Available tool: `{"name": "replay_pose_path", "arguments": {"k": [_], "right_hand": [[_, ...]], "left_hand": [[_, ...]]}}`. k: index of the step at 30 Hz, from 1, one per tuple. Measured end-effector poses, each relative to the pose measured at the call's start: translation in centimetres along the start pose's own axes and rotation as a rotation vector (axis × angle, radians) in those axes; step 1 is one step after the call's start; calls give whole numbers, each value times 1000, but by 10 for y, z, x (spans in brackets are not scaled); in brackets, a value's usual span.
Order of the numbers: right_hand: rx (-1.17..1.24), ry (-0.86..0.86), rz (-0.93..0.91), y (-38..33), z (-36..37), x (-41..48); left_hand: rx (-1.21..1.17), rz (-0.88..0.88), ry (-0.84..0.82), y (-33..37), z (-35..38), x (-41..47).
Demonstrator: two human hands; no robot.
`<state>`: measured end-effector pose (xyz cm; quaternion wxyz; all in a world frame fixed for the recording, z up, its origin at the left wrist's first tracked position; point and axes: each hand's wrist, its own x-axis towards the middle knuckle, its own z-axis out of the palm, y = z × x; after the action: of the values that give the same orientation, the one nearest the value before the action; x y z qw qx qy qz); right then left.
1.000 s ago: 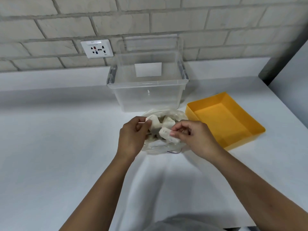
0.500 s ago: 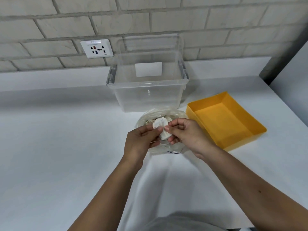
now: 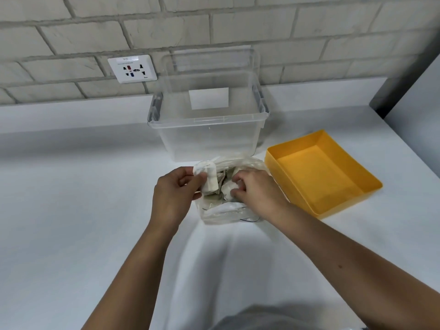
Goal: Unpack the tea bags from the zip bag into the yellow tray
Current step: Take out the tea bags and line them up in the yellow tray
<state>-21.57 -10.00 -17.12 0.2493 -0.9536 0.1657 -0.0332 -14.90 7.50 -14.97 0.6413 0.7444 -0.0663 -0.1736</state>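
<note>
The zip bag (image 3: 228,210) lies open on the white tabletop (image 3: 71,210), and inside it there is a small heap of tea bags (image 3: 220,182). The left hand (image 3: 173,196) is at the left edge of the zip bag and pinches one white tea bag (image 3: 209,181) between thumb and fingers, lifted just above the opening. The right hand (image 3: 258,189) is inside the zip bag, its fingers curled around a second tea bag (image 3: 227,190). To the right of the zip bag, just beside it, stands the yellow tray (image 3: 319,177); only its yellow bottom shows. Behind the zip bag is a clear plastic box (image 3: 209,141) with a white label on its far wall. Half a second ago both hands pinched the same tea bag together over the zip bag; now they are apart, and the right hand has gone down into the heap. The yellow tray and the box stay in the same place.
</note>
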Motion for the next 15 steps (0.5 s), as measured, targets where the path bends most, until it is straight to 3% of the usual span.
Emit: {"name": "replay_pose_path", "arguments": {"k": [5, 10, 15], "right_hand": [[-95, -1, 3, -2, 6, 1], [185, -44, -92, 9, -30, -26], [445, -162, -40, 7, -47, -36]], "left_hand": [[6, -23, -1, 1, 0, -1], [57, 0, -66, -3, 4, -5], [143, 59, -162, -8, 20, -12]]}}
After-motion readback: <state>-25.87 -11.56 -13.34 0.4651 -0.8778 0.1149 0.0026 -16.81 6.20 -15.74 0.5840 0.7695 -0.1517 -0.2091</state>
